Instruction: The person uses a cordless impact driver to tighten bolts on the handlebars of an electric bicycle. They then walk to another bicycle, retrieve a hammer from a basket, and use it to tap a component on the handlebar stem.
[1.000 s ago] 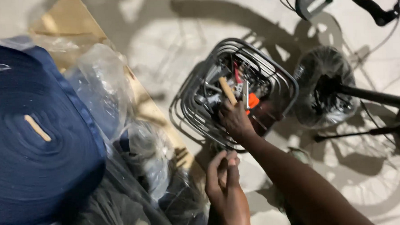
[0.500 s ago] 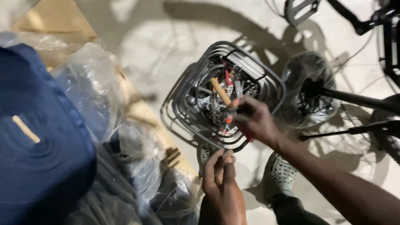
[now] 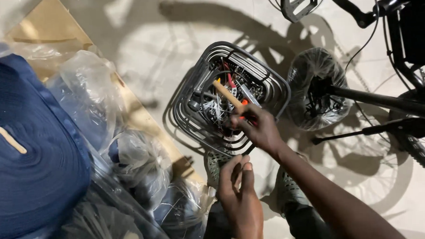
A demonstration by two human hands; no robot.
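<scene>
Right hand inside wire basket, fingers closed on wooden-handled tool; handle runs far-left from hand. Left hand near side, fingers together, empty, farther off

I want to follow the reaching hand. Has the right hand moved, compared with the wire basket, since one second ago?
Yes. The right hand has drawn back from the middle of the wire basket toward its near rim, closer to the person.

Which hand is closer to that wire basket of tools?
Right. The right hand reaches into the wire basket; the left hand is below it, apart.
</scene>
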